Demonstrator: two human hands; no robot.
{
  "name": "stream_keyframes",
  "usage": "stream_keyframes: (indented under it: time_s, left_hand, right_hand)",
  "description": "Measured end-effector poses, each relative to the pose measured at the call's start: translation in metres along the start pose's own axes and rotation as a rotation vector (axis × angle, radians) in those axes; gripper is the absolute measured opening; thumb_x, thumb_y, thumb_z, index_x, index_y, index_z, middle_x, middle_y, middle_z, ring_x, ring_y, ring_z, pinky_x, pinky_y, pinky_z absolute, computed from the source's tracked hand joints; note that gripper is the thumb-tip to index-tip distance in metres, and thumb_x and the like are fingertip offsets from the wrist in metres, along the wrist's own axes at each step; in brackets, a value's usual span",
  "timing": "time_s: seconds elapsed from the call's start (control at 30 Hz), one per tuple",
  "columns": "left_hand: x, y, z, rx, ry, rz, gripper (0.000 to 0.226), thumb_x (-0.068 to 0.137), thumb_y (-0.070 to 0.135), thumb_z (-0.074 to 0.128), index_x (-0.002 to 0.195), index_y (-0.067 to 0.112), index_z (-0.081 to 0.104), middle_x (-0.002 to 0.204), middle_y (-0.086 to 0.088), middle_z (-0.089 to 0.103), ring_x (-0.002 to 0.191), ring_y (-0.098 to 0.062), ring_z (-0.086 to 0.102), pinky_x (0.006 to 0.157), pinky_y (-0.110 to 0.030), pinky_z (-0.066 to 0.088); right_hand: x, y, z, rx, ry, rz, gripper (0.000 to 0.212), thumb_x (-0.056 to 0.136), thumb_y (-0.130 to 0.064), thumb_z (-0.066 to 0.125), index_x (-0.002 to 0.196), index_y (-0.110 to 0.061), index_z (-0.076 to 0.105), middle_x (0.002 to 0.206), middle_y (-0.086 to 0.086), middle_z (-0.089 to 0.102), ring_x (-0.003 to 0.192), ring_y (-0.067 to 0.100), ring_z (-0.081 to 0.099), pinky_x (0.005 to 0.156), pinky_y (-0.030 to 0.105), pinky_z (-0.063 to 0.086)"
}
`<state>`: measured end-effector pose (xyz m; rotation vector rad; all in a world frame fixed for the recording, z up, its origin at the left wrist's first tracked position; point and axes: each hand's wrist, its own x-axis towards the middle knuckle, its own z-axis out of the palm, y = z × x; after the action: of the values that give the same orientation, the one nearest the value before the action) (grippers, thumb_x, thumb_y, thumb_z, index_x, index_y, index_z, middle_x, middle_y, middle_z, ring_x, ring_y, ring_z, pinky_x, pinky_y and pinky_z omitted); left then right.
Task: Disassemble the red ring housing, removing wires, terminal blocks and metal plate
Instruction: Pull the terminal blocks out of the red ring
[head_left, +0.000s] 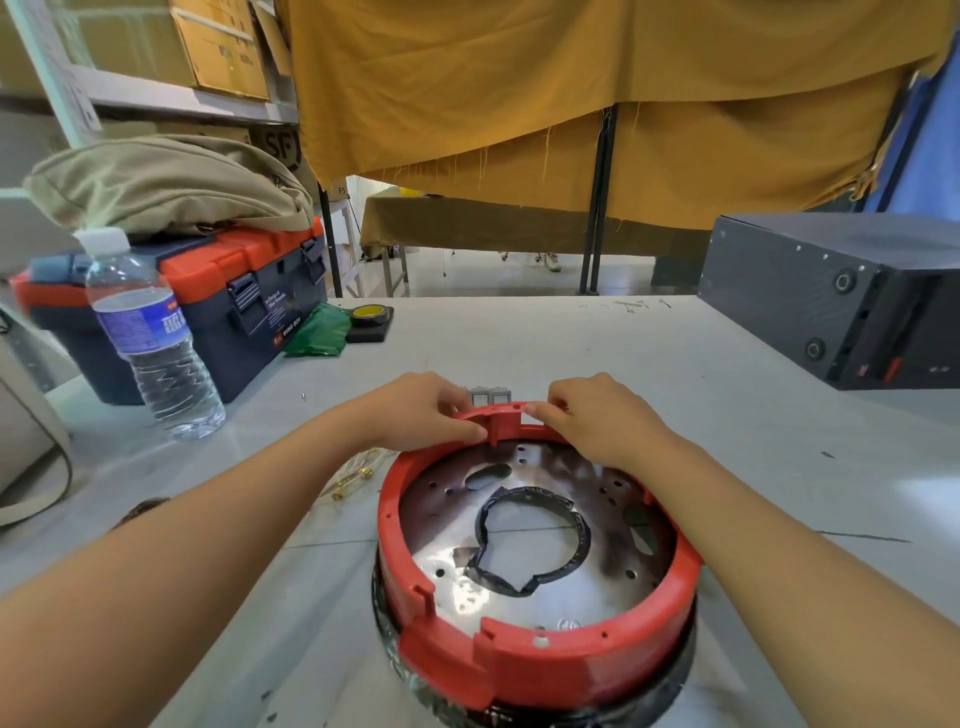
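The red ring housing (540, 654) stands on the grey table, close to me in the lower middle of the view. Inside it lies a shiny metal plate (457, 566) with a torn black-edged hole in its centre. My left hand (431, 410) pinches the far rim of the ring from the left, thumb on the inner side. My right hand (597, 415) grips the same far rim from the right. Two grey terminal blocks (490, 396) sit just behind the rim, between my fingers. Loose wires with brass ends (358, 475) lie on the table left of the ring.
A water bottle (150, 343) and an orange and navy toolbox (244, 291) stand at the left, with a green bag (317, 330) and a tape roll (369, 314) beside them. A dark grey metal box (831, 296) sits at the right. A small screw (304, 397) lies near the toolbox.
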<state>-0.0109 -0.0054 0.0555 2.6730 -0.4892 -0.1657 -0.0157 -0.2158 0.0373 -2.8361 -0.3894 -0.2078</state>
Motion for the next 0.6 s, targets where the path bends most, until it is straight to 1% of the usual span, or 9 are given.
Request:
stream_keyframes:
  time_s: [0.07,0.13,0.2,0.23,0.3,0.4,0.47,0.53,0.6]
  left_hand:
    - [-0.008,0.000,0.004,-0.006,0.021,-0.010,0.021,0.088,0.040,0.060,0.101,0.026,0.067,0.092,0.003,0.066,0.083,-0.013,0.058,0.074,-0.026,0.046]
    - [-0.012,0.000,0.008,0.008,0.106,-0.014,0.018,0.091,0.033,0.057,0.104,0.026,0.068,0.082,0.004,0.060,0.075,-0.012,0.051,0.066,-0.024,0.037]
    - [-0.015,0.001,0.014,-0.002,0.185,-0.018,0.020,0.093,0.029,0.056,0.106,0.022,0.070,0.076,0.005,0.056,0.075,-0.013,0.049,0.066,-0.024,0.034]
    - [-0.016,0.001,0.015,-0.020,0.212,-0.019,0.021,0.092,0.028,0.057,0.106,0.020,0.070,0.077,0.004,0.057,0.077,-0.014,0.050,0.068,-0.024,0.034]
    - [-0.019,0.002,0.017,-0.064,0.256,-0.023,0.021,0.092,0.027,0.058,0.106,0.018,0.071,0.084,0.001,0.063,0.084,-0.018,0.056,0.071,-0.025,0.036]
    - [-0.025,0.002,0.016,-0.125,0.334,-0.032,0.020,0.090,0.025,0.061,0.103,0.017,0.073,0.096,-0.006,0.071,0.092,-0.022,0.061,0.076,-0.025,0.040]
    - [-0.029,0.000,0.012,-0.158,0.395,-0.036,0.018,0.090,0.024,0.061,0.101,0.018,0.074,0.097,-0.005,0.072,0.090,-0.018,0.061,0.075,-0.023,0.040]
    - [-0.033,-0.001,0.006,-0.209,0.475,-0.040,0.017,0.090,0.024,0.060,0.099,0.019,0.074,0.092,-0.004,0.073,0.087,-0.017,0.063,0.075,-0.025,0.043]
    - [-0.036,-0.002,-0.001,-0.258,0.583,-0.041,0.016,0.090,0.026,0.060,0.098,0.022,0.074,0.087,0.000,0.073,0.084,-0.016,0.064,0.075,-0.029,0.046]
  right_hand:
    - [-0.003,-0.002,-0.002,-0.038,0.035,0.006,0.046,0.096,-0.054,0.039,0.088,-0.014,0.061,0.085,0.005,0.059,0.083,0.027,0.057,0.064,0.031,0.040]
    - [-0.005,-0.004,-0.003,-0.063,0.061,0.004,0.049,0.096,-0.054,0.039,0.093,-0.013,0.065,0.090,0.008,0.064,0.084,0.028,0.059,0.066,0.031,0.042]
    - [-0.007,-0.005,-0.004,-0.074,0.070,0.001,0.049,0.096,-0.054,0.040,0.095,-0.013,0.067,0.093,0.009,0.065,0.085,0.028,0.059,0.065,0.030,0.042]
    - [-0.008,-0.005,-0.005,-0.073,0.071,0.003,0.048,0.095,-0.054,0.041,0.096,-0.014,0.067,0.094,0.008,0.066,0.085,0.028,0.059,0.065,0.030,0.042]
    - [-0.007,-0.004,-0.007,-0.041,0.072,0.021,0.046,0.095,-0.054,0.044,0.095,-0.014,0.068,0.093,0.007,0.066,0.086,0.027,0.059,0.067,0.030,0.042]
    - [-0.007,0.002,-0.016,0.089,0.059,0.047,0.041,0.095,-0.049,0.048,0.090,-0.013,0.069,0.088,0.005,0.062,0.087,0.025,0.057,0.071,0.032,0.044]
    - [-0.008,0.006,-0.025,0.162,0.067,0.045,0.039,0.096,-0.044,0.048,0.092,-0.012,0.070,0.088,0.003,0.062,0.085,0.021,0.055,0.071,0.030,0.042]
    - [-0.010,0.008,-0.035,0.231,0.107,0.050,0.040,0.097,-0.043,0.047,0.090,-0.011,0.070,0.083,0.002,0.065,0.079,0.018,0.053,0.064,0.026,0.038]
    - [-0.014,0.008,-0.043,0.328,0.169,0.074,0.038,0.096,-0.046,0.045,0.097,-0.017,0.069,0.087,-0.004,0.064,0.085,0.016,0.053,0.069,0.024,0.036]
